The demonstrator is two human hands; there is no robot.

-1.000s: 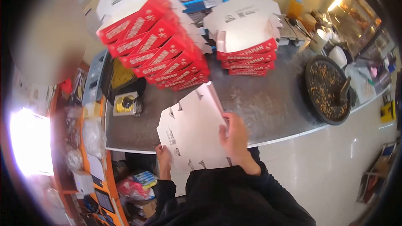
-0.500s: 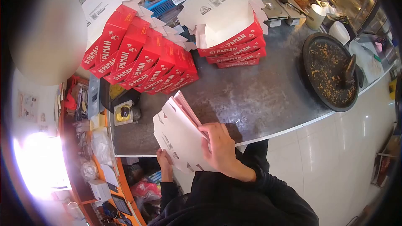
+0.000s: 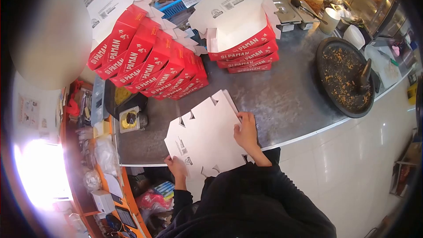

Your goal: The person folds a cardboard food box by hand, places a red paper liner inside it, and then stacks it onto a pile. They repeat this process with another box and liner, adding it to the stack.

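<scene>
A small stack of flat white box blanks (image 3: 205, 134), with cut slots and printed logos, is held at the table's front edge. My left hand (image 3: 177, 165) grips its lower left edge. On the right side, my right hand (image 3: 248, 134) has its fingers closed round the edge of the blanks. Beyond them a nested pile of folded red boxes (image 3: 154, 61) leans on the left. A second stack of red boxes (image 3: 246, 55) stands at the middle back, its top box open with a white lid raised.
A dark stone mortar (image 3: 343, 77) with a pestle (image 3: 365, 76) stands at the right. Behind are a blue basket (image 3: 176, 6), metal containers (image 3: 286, 11) and a white cup (image 3: 330, 20). A small tub (image 3: 131, 120) sits at the left table edge.
The blanks have turned from a tilted, fanned position to lying flatter, with their white face toward me. My right hand has moved right and up along their edge.
</scene>
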